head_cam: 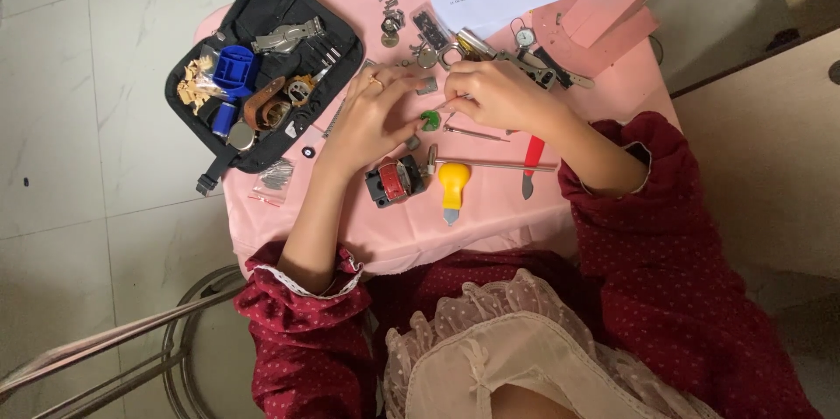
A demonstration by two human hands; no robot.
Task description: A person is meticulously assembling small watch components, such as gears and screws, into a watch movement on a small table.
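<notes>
**Green piece between two hands, thin tool laid across from the right**

Green, small and rounded, a plastic-looking piece (429, 119) is seen on the pink cloth-covered table (490, 226), just off the fingertips of the left hand (372, 117). It lies to the right of that hand's fingers and just below-left of the right hand (499, 91), so both hands are close; the left fingertips appear to touch it, though contact cannot be confirmed at this size.

Left hand: fingers curled and drawn together, tips bearing down beside the green piece. A ring is worn on one finger.

Right hand: fingers closed in a pinch on a thin pale stick-like tool (448, 104). Its long axis runs down-left from the pinch, the tip aimed at the green piece and nearly upon it.

Nearby, noted only for position:
- a black-and-red block-shaped holder (395, 181), below the left hand
- a yellow-handled tool (453, 187), lying upright in the view, below the green piece
- a red-handled blade (531, 165), under the right forearm
- an open black zip case of small parts (262, 60), well to the left
</notes>
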